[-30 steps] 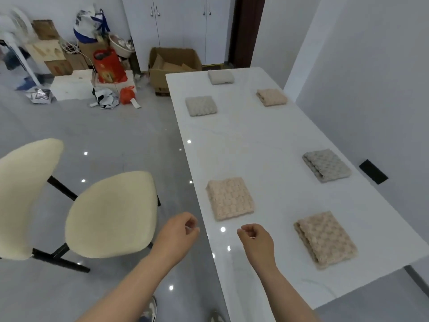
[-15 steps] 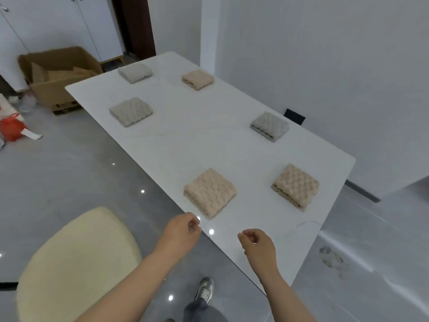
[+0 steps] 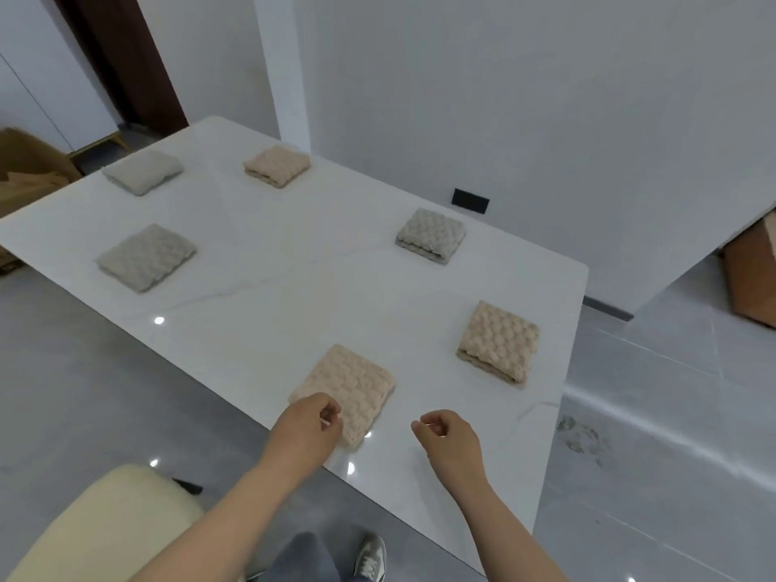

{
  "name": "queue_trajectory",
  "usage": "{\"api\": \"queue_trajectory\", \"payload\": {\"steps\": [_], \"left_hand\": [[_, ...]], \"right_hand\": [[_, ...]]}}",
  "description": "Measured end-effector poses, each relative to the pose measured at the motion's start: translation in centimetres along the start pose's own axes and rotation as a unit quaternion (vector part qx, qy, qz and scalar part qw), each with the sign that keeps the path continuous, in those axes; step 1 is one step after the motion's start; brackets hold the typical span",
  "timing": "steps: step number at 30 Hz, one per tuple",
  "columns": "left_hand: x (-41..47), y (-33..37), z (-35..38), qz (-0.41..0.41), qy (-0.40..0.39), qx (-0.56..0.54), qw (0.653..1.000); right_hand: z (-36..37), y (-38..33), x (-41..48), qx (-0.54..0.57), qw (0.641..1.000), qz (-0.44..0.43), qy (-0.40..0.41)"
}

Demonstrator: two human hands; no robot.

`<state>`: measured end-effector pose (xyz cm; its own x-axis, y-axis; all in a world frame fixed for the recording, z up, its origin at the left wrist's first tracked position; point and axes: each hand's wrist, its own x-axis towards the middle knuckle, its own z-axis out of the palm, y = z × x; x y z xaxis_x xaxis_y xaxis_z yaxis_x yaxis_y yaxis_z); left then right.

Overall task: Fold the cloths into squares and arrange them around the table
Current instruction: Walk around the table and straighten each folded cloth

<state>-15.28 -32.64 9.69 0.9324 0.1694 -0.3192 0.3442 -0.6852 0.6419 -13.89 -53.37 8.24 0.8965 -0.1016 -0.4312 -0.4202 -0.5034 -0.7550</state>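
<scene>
At near table (image 3: 273, 296) edge, beige folded cloth (image 3: 348, 388): probably soft, light, floppy, best lifted under both folded sides; left hand (image 3: 308, 426) and right hand (image 3: 449, 434) curled, empty.

We see two bare forearms, ending in the left hand (image 3: 308, 428) and the right hand (image 3: 451, 441); below them there is a trouser leg (image 3: 302, 558) of grey-blue cloth; beside it is a grey shoe (image 3: 369, 558) with paler panels.
</scene>
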Motion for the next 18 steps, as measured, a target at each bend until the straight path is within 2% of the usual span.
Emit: {"api": "queue_trajectory", "payload": {"steps": [10, 14, 18], "left_hand": [[5.0, -2.0, -1.9, 0.004, -0.034, 0.015, 0.999], [8.6, -3.2, -3.0, 0.031, -0.061, 0.025, 0.997], [12.6, -4.0, -5.1, 0.073, -0.105, 0.082, 0.988]], "right_hand": [[3.5, -2.1, 2.4, -0.022, 0.999, 0.040, -0.002], [5.0, -3.9, 4.5, -0.025, 0.998, 0.056, 0.025], [6.9, -6.1, 6.0, 0.004, 0.994, 0.086, 0.065]]}}
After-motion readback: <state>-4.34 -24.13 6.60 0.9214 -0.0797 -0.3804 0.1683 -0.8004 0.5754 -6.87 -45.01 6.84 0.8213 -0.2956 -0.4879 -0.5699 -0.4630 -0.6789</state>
